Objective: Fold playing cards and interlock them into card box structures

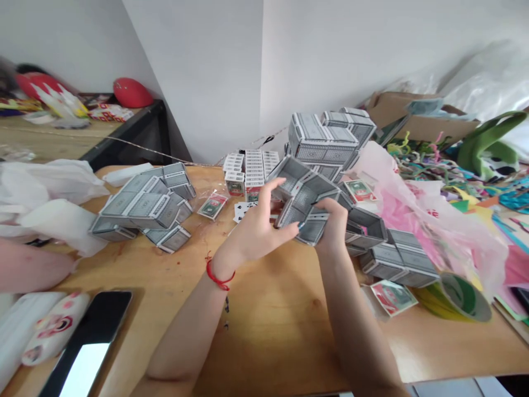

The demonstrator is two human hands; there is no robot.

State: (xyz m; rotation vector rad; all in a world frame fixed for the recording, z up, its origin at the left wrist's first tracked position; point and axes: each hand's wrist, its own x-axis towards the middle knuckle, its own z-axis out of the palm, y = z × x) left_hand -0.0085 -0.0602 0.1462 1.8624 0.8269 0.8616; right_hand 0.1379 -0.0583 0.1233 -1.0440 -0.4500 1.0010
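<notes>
Both my hands hold up a block made of folded playing cards (303, 201) above the middle of the wooden table (273, 314). My left hand (258, 229), with a red string on its wrist, has its fingers curled around the block's left side. My right hand (333, 223) grips the lower right corner from below. More card blocks (388, 251) lie just right of my hands. A taller card structure (330, 135) stands behind them. Stacked card packs (250, 171) sit near the wall.
Another card structure (144, 207) lies at the left. A phone (85, 344) rests near the front left edge beside another person's arm (33, 270). A pink plastic bag (421, 220), tape rolls (458, 300) and coloured craft scraps fill the right side.
</notes>
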